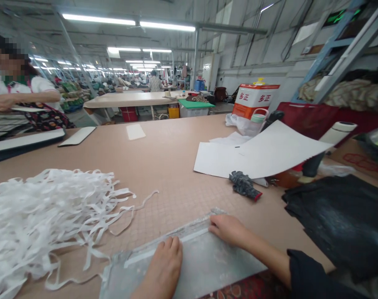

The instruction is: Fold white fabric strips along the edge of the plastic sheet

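Observation:
A grey sheet of material (204, 265) lies in front of me at the table's near edge, slightly tilted across the view. A narrow white strip (139, 258) runs along its far edge. My left hand (165, 263) rests on the sheet, fingers flat and side by side over the strip. Farther right, my right hand (228, 228) has bent fingers closed at the strip's right end, by the sheet's far corner; its fingertips are partly hidden. To the left is a big tangled heap of white strips (52, 211), with loose ends trailing toward the sheet.
A dark glove with a red cuff (245, 185) lies beyond my right hand, beside a large white board (257, 153). Black material (341, 220) covers the right side. A person (30, 91) stands across the brown table (164, 166), near stacked white-topped panels (28, 141).

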Demonstrator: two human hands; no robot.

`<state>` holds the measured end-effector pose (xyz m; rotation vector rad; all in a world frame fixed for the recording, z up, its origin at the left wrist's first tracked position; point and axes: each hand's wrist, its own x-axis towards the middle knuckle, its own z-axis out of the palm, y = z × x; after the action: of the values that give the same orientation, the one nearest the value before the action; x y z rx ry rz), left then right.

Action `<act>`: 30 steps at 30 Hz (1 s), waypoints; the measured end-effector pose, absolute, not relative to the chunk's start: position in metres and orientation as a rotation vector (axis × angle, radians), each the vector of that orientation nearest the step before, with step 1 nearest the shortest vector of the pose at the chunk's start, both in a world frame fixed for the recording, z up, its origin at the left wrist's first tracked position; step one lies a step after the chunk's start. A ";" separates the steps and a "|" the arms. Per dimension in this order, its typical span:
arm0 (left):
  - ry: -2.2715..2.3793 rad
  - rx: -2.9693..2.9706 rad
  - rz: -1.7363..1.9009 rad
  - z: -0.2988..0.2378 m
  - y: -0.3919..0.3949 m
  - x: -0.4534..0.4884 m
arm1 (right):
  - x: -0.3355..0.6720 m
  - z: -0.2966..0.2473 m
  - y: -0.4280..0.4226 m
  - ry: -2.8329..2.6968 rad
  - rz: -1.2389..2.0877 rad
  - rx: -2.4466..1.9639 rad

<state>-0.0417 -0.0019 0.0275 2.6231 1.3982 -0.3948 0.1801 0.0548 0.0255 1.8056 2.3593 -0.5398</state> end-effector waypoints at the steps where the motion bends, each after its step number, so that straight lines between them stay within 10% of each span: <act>1: 1.380 2.614 -0.394 0.029 0.000 -0.041 | 0.187 0.026 0.056 2.339 -0.563 1.822; 30: 1.388 2.735 -0.255 0.014 0.009 -0.021 | 0.244 0.012 0.060 2.210 -0.720 2.186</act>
<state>-0.0206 0.0090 0.0138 2.7353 1.3883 -0.2549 0.2442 0.0599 0.0116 2.1865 2.2097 -0.7204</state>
